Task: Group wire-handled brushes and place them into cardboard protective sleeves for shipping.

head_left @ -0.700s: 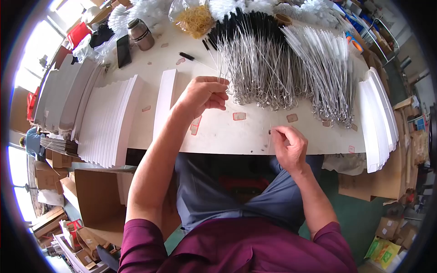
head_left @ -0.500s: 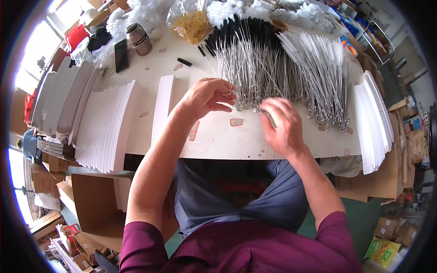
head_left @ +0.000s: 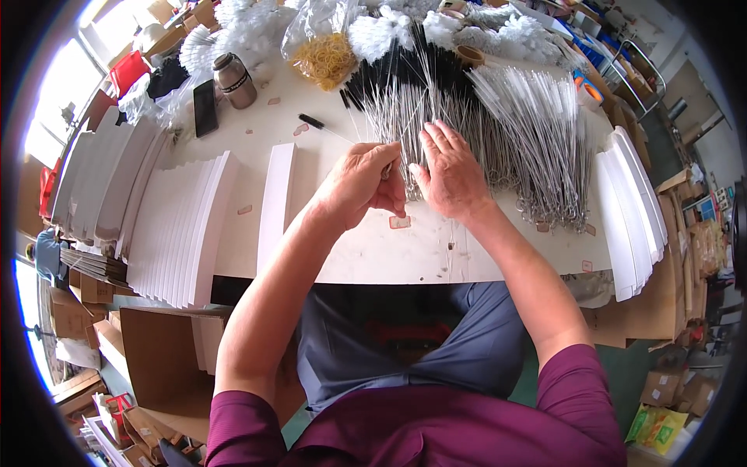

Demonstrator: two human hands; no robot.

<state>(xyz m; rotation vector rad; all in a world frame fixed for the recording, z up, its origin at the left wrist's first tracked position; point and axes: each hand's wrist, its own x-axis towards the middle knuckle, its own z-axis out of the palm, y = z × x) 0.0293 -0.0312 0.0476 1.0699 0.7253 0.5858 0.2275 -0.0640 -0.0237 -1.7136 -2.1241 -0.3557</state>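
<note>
A dense pile of thin wire-handled brushes with black bristles [head_left: 405,74] lies ahead of me, its looped wire ends toward my body. My left hand [head_left: 359,183] is closed at the pile's left front edge, fingers curled around the looped ends of wire brushes; how many is hidden. Beside it, my right hand [head_left: 451,173] lies with fingers stretched out and pressed together over the wire handles, holding nothing I can see. A single black-bristled brush [head_left: 311,121] rests left of the pile, its wire running toward my left hand. More wire brushes with pale tips [head_left: 537,132] fan out to the right.
White folded cartons [head_left: 175,226] stand in rows at the left, with one white carton [head_left: 276,198] set apart. More white cartons [head_left: 630,210] line the right edge. Behind are a metal flask [head_left: 233,82], a phone [head_left: 205,109], a bag of yellow rubber bands [head_left: 323,58] and a tape roll [head_left: 589,92].
My right hand has moved forward and left onto the wire handles, its fingers straightening. The left hand has curled its fingers tighter around wire ends. The view has shifted slightly.
</note>
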